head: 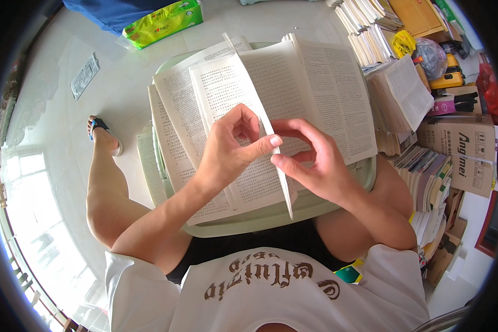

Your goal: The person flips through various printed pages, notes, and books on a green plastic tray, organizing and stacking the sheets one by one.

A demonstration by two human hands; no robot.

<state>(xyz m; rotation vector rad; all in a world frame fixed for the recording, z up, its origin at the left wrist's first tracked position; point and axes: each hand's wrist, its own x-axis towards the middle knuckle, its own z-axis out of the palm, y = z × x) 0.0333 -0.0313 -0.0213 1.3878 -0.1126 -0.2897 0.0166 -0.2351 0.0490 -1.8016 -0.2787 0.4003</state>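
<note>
Between my two hands a folded printed sheet (285,189) stands on edge, seen almost edge-on. My left hand (236,141) presses its thumb and curled fingers against the left face of the fold. From the right, my right hand (311,155) pinches the same sheet with thumb and fingers. Under them lie overlapping printed sheets (178,103) and a sheet with a printed grid (274,79). More printed pages (336,99) lie to the right. All rest on a pale green plastic table (240,226) before my lap.
Tall stacks of books and papers (427,174) stand close on the right, beside a cardboard box (460,149). A green tissue pack (162,25) lies on the tiled floor beyond the table. A flat grey packet (85,76) is on the floor at left, near my sandalled foot (101,130).
</note>
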